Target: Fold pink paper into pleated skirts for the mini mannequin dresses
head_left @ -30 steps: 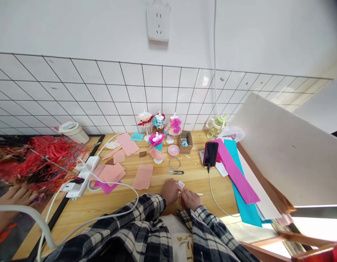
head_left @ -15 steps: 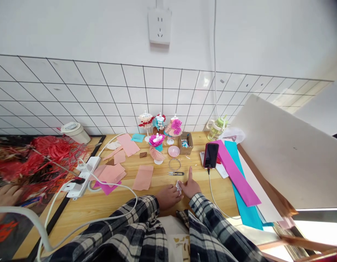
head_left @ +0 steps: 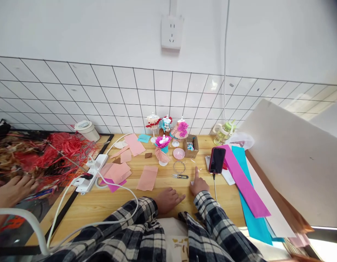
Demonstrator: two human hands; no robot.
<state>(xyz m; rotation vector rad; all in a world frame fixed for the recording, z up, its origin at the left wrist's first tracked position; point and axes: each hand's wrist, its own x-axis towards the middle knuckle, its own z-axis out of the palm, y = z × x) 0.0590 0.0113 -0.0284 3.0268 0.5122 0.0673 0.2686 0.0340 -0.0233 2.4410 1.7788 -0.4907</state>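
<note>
white card (head_left: 192, 183), mostly hidden, lay at left edge of right hand (head_left: 199, 186), farther from left hand (head_left: 168, 200); long axis unclear. right index extended, others curled, grip on card unconfirmed. left fingers spread loosely, held nothing visible.

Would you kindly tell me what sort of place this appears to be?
Probably a craft workspace: the wooden table holds miniature dress forms decorated with colorful material, cut pink sheets and small thread snips.
</note>
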